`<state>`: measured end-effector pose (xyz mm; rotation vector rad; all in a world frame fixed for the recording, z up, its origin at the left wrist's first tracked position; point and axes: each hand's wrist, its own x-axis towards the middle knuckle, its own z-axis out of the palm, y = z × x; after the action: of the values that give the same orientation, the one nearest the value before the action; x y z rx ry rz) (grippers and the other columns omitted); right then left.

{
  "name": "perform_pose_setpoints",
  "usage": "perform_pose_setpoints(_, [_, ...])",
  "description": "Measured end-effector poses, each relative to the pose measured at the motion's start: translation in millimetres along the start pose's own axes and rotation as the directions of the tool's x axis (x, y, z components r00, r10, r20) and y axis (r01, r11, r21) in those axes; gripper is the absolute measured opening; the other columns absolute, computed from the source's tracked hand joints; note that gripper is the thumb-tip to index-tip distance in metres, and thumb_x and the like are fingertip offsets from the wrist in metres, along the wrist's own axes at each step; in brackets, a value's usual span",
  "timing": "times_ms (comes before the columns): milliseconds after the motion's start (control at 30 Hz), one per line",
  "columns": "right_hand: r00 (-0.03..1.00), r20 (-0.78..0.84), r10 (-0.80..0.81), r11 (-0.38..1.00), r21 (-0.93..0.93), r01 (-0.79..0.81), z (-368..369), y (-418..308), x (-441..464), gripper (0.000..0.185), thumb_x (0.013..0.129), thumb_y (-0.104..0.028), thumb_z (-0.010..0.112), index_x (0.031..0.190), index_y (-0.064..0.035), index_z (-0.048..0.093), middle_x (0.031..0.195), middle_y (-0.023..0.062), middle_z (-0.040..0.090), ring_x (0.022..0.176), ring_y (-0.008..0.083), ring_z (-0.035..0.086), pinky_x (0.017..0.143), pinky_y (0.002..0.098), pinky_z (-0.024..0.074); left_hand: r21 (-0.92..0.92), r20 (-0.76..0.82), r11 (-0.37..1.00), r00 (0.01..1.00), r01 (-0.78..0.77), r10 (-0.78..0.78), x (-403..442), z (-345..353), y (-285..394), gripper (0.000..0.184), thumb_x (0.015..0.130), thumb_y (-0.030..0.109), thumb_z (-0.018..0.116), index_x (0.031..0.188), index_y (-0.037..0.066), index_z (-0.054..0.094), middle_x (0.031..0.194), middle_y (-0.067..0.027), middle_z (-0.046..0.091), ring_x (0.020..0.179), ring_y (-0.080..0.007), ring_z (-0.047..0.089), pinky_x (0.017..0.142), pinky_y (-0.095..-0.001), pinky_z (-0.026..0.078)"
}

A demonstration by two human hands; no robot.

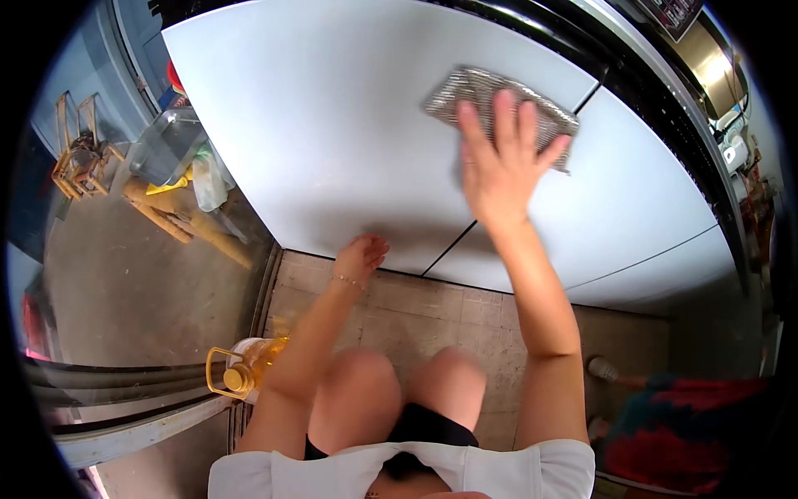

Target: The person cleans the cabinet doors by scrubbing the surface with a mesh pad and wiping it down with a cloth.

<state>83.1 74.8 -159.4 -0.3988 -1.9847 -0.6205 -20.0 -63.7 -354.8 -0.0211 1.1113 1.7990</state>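
Observation:
My right hand (503, 170) holds a silvery-grey woven cleaning cloth (474, 83) against the white cabinet door front (332, 108). Its fingers are spread over the cloth, and the thumb reaches toward the cloth's right edge. The cloth lies near the upper right of this panel, close to the dark seam. Lower down, my left hand (362, 256) hangs by the bottom edge of the panel, fingers loosely curled together with nothing visible in them. A thin bracelet (349, 282) circles that wrist. Whether the left fingertips touch the panel, I cannot tell.
A yellow-capped oil bottle (239, 378) stands beside my left forearm. To the left are a clear plastic bin (169, 145), a wooden stool (179, 208) and a small bamboo chair (83, 154). Another person's foot (602, 368) shows at right. A black counter edge (657, 108) runs above the panels.

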Motion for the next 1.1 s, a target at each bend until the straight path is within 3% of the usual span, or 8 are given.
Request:
perform_pose_setpoints(167, [0.852,0.383,-0.356,0.923,0.284,0.258,53.6,-71.7,-97.2,0.049,0.081,-0.025,0.049,0.128,-0.0245,0.034,0.136,-0.0038,0.027,0.120,0.0157,0.030,0.087,0.0531,0.0282,-0.129,-0.027,0.992,1.000,-0.002,-0.001,-16.9,-14.0,-1.9,0.028,0.082,0.014,0.042,0.107,0.001,0.045,0.097,-0.0117,0.056,0.087,-0.0227,0.055,0.074,-0.0317,0.044])
perform_pose_setpoints(300, [0.688,0.574,-0.444,0.893,0.351,0.283,74.3,-61.6,-191.2,0.047,0.081,-0.028,0.046,0.127,-0.0239,0.035,0.136,-0.0058,0.025,0.117,0.0134,0.033,0.085,0.0523,0.0288,-0.207,-0.143,0.978,0.988,0.025,-0.056,-38.1,-47.7,-11.2,0.025,0.081,0.012,0.042,0.103,0.002,0.048,0.092,-0.0104,0.056,0.084,-0.0226,0.055,0.073,-0.0321,0.044])
perform_pose_setpoints(400, [0.825,0.458,-0.330,0.932,0.021,0.361,54.5,-37.8,-146.4,0.049,0.079,-0.031,0.049,0.126,-0.0228,0.037,0.137,-0.0008,0.024,0.118,0.0190,0.031,0.087,0.0554,0.0245,-0.280,-0.208,0.960,0.975,0.019,-0.080,-42.2,-79.6,-18.4,0.022,0.081,0.011,0.043,0.100,0.003,0.049,0.090,-0.0096,0.056,0.083,-0.0219,0.055,0.072,-0.0318,0.044])
perform_pose_setpoints(600, [0.982,0.185,-0.020,0.999,0.038,0.013,11.7,-63.1,34.5,0.054,0.077,-0.035,0.052,0.127,-0.0208,0.036,0.136,0.0054,0.025,0.123,0.0263,0.023,0.090,0.0595,0.0169,-0.307,-0.199,0.952,0.977,0.010,-0.075,-38.8,-70.3,-13.5,0.019,0.081,0.011,0.042,0.097,0.005,0.051,0.087,-0.0082,0.057,0.080,-0.0205,0.056,0.070,-0.0314,0.045])
perform_pose_setpoints(800, [0.740,0.498,-0.452,0.884,0.362,0.297,86.0,-122.1,-134.2,0.054,0.078,-0.030,0.052,0.128,-0.0220,0.033,0.136,-0.0050,0.026,0.121,0.0110,0.028,0.090,0.0447,0.0298,-0.283,-0.153,0.959,0.988,-0.034,-0.011,-39.8,-79.4,-15.4,0.020,0.081,0.011,0.043,0.098,0.005,0.050,0.088,-0.0071,0.057,0.081,-0.0198,0.056,0.071,-0.0313,0.044])
perform_pose_setpoints(933, [0.663,0.634,-0.398,0.913,0.347,0.216,83.2,-73.7,-194.0,0.048,0.081,-0.027,0.048,0.126,-0.0230,0.035,0.132,-0.0060,0.031,0.115,0.0110,0.035,0.085,0.0456,0.0327,-0.241,-0.232,0.970,0.972,-0.033,-0.025,-56.3,-106.4,-13.3,0.021,0.081,0.013,0.044,0.100,0.006,0.050,0.090,-0.0064,0.057,0.085,-0.0201,0.055,0.073,-0.0327,0.043])
perform_pose_setpoints(1033, [0.801,0.592,-0.089,0.993,-0.013,0.120,33.9,-54.2,-79.1,0.047,0.078,-0.035,0.053,0.122,-0.0241,0.041,0.123,0.0030,0.040,0.113,0.0205,0.034,0.080,0.0551,0.0267,-0.263,-0.269,0.964,0.962,-0.030,-0.043,-58.7,-109.6,-12.6,0.021,0.080,0.010,0.042,0.099,0.005,0.050,0.089,-0.0071,0.058,0.081,-0.0192,0.056,0.072,-0.0309,0.044])
perform_pose_setpoints(1100, [0.971,0.238,0.026,0.999,0.034,-0.035,13.4,-50.4,-4.6,0.050,0.076,-0.036,0.055,0.122,-0.0209,0.043,0.132,0.0092,0.031,0.120,0.0303,0.026,0.090,0.0606,0.0125,-0.250,-0.248,0.968,0.968,-0.020,-0.044,-54.6,-101.0,-11.3,0.021,0.081,0.010,0.042,0.099,0.005,0.050,0.089,-0.0074,0.058,0.081,-0.0191,0.056,0.071,-0.0305,0.044])
